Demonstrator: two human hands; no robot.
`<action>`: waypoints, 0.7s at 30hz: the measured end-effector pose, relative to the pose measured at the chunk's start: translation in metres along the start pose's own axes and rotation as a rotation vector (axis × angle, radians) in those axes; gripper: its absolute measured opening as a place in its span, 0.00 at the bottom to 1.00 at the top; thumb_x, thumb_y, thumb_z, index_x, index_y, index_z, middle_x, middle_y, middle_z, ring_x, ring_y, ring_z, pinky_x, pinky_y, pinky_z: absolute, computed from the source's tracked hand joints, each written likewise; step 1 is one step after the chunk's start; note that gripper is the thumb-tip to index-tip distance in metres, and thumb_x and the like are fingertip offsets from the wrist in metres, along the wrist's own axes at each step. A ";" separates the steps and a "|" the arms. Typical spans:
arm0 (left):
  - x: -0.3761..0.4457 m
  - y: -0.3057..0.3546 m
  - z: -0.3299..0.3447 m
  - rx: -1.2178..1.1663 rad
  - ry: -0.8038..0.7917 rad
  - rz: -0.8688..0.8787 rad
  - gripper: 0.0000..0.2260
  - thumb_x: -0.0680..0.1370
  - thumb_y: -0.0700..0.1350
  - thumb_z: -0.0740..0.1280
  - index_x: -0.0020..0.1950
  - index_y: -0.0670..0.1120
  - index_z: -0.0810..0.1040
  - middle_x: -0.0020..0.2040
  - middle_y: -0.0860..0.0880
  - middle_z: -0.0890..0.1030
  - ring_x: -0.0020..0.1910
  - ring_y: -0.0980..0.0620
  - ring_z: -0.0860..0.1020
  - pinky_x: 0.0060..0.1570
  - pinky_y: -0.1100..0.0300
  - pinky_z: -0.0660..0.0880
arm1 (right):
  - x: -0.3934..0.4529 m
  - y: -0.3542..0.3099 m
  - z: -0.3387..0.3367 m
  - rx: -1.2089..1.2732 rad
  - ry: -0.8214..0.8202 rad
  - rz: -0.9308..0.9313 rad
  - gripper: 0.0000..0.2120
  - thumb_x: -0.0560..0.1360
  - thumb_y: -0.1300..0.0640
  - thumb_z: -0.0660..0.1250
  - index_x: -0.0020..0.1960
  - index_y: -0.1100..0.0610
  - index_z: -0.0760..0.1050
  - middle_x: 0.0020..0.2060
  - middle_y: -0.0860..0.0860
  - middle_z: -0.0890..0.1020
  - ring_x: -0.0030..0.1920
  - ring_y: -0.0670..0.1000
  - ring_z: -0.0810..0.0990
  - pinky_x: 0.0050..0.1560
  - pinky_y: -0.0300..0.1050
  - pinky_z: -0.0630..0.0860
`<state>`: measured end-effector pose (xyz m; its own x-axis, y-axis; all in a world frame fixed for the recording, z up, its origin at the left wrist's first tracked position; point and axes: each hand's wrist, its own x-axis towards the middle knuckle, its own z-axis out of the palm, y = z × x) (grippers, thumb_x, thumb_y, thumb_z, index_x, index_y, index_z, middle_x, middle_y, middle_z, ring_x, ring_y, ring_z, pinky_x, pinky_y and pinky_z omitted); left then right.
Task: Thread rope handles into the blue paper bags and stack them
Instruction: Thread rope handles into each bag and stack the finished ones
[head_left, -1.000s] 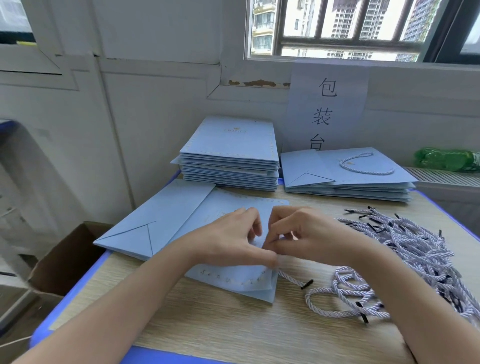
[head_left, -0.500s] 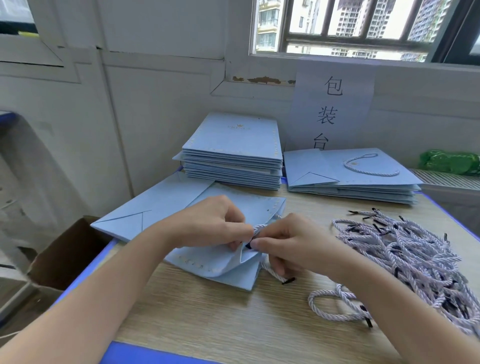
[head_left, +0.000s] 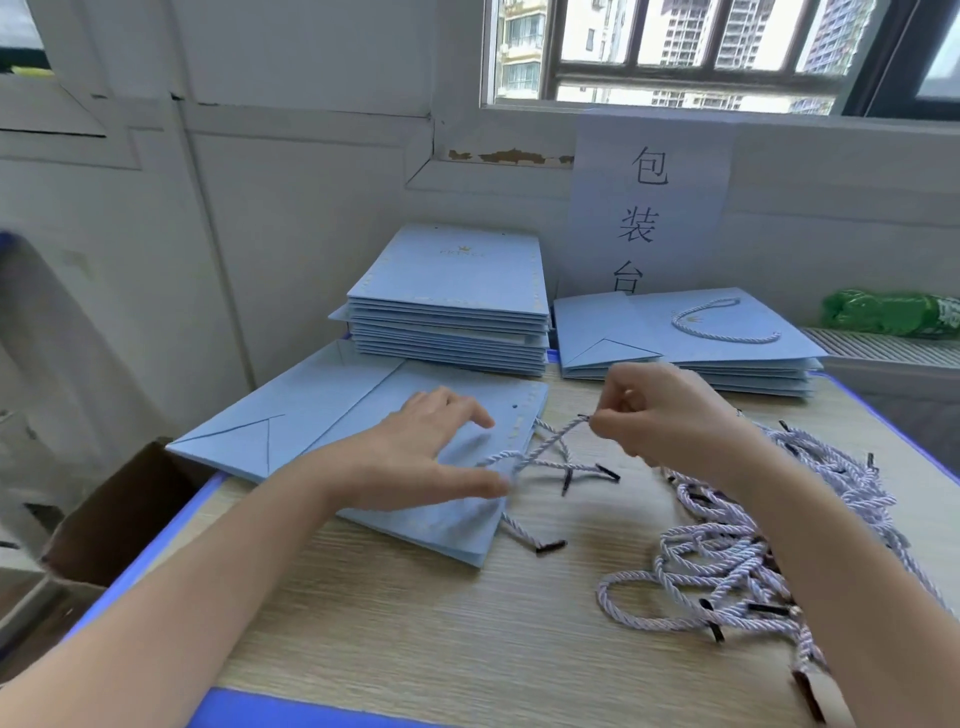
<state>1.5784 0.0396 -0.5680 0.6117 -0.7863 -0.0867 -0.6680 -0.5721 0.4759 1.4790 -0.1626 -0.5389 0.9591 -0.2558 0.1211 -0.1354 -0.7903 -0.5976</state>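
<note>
A flat blue paper bag (head_left: 322, 415) lies on the wooden table in front of me. My left hand (head_left: 415, 457) rests on it with fingers spread, pressing it down near its open edge. My right hand (head_left: 660, 415) is lifted to the right of the bag and pinches the tip of a pale twisted rope handle (head_left: 550, 447). The rope runs from the bag's edge up to those fingers. A second rope end with a black tip (head_left: 550, 545) sticks out below the bag. A pile of loose rope handles (head_left: 753, 551) lies at the right.
A stack of flat blue bags (head_left: 447, 301) stands at the back. A lower stack with a rope handle on top (head_left: 696, 338) sits to its right. A brown cardboard box (head_left: 109, 514) stands off the table's left edge. A paper sign (head_left: 644, 208) hangs on the wall.
My hands were together at the bag's edge, both working the rope. Now the right hand has pulled the rope up and to the right, and the left hand has flattened on the bag.
</note>
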 end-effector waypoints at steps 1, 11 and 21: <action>0.001 0.000 0.002 0.014 0.040 -0.014 0.30 0.71 0.71 0.62 0.68 0.58 0.63 0.65 0.58 0.64 0.67 0.58 0.60 0.66 0.58 0.60 | 0.001 0.002 -0.002 -0.003 -0.015 0.008 0.07 0.73 0.57 0.67 0.38 0.59 0.75 0.26 0.49 0.77 0.23 0.44 0.70 0.27 0.35 0.68; 0.011 -0.008 0.007 0.075 0.146 -0.035 0.18 0.83 0.46 0.53 0.74 0.51 0.62 0.74 0.52 0.58 0.74 0.55 0.54 0.69 0.60 0.53 | 0.003 0.013 0.003 -0.296 -0.139 0.010 0.04 0.73 0.52 0.65 0.46 0.50 0.78 0.37 0.44 0.79 0.36 0.44 0.75 0.39 0.42 0.73; 0.014 -0.003 0.012 0.159 0.150 -0.053 0.22 0.81 0.58 0.52 0.74 0.52 0.63 0.74 0.53 0.62 0.73 0.56 0.58 0.70 0.60 0.53 | 0.007 0.013 0.016 -0.295 -0.161 -0.118 0.02 0.73 0.53 0.69 0.44 0.50 0.78 0.38 0.46 0.80 0.34 0.42 0.74 0.39 0.40 0.72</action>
<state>1.5837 0.0276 -0.5808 0.6956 -0.7179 0.0287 -0.6848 -0.6504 0.3288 1.4883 -0.1660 -0.5587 0.9961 -0.0812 0.0351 -0.0652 -0.9419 -0.3294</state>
